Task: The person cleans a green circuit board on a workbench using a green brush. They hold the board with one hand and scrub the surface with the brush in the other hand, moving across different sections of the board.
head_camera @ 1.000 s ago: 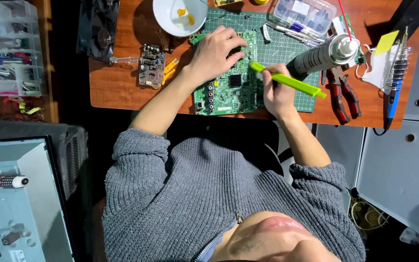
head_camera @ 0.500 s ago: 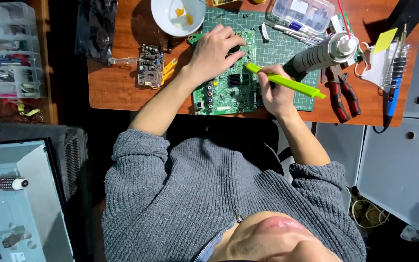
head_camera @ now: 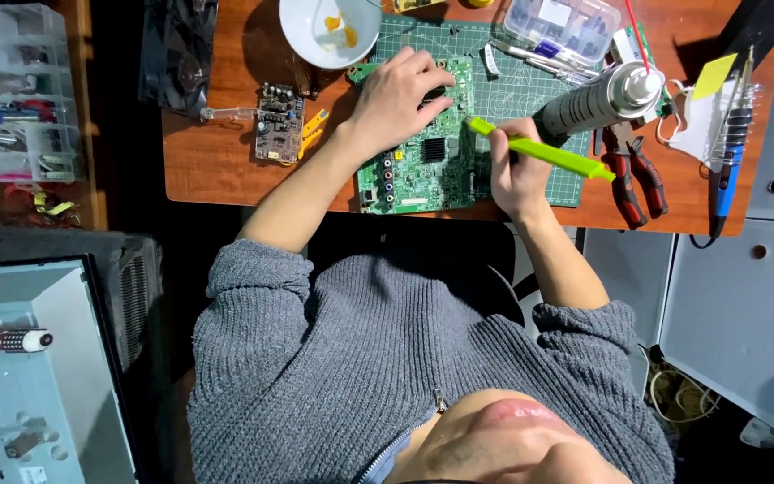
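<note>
Lately changed: the green tool (head_camera: pixel 541 150) has drawn back to the right; half a second ago its tip lay over the board's right edge near the black heat sink, and now the tip sits just off that edge, over the cutting mat (head_camera: pixel 530 90).
Meaning: by my reading, the tool has come off the board between strokes; the work on the board looks unfinished.
Left hand (head_camera: pixel 396 94): unchanged in place, spread flat on the upper part of the circuit board (head_camera: pixel 423 152), fingers (head_camera: pixel 430 76) splayed and pressing it down.
Right hand (head_camera: pixel 517 175): closed round the middle of the green tool, fingers curled tight, the flat end pointing left toward the board, the long end running out to the right.
Circuit board: green, lying on the cutting mat at the middle of the wooden surface (head_camera: pixel 217 161), near its front edge.
Nearby, right: a metal spray can (head_camera: pixel 597 99) on its side, red-handled pliers (head_camera: pixel 624 175).
Nearby, left: a small circuit board (head_camera: pixel 278 121), a white bowl (head_camera: pixel 324 31) with yellow residue.
</note>
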